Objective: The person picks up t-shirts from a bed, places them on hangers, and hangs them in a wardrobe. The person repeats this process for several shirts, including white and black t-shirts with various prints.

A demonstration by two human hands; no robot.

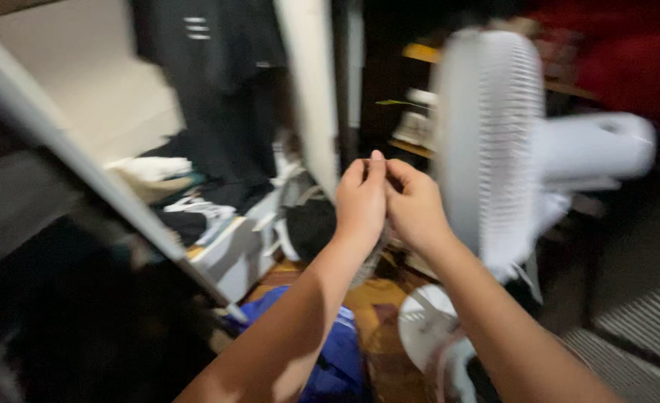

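White pedestal fan [494, 142], upright, grille side-on, blurred.

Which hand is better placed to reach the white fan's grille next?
Probably the right hand: it is nearer the white fan, almost against its grille. The left hand, fingertips meeting the right's, lies farther off.

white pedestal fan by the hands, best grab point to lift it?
Probably the white fan's motor housing behind the grille, from the right: it juts out solid, while the grille is thin ribs. Both hands are raised together just left of the grille.

Dim, cluttered room — wooden floor [378, 298]
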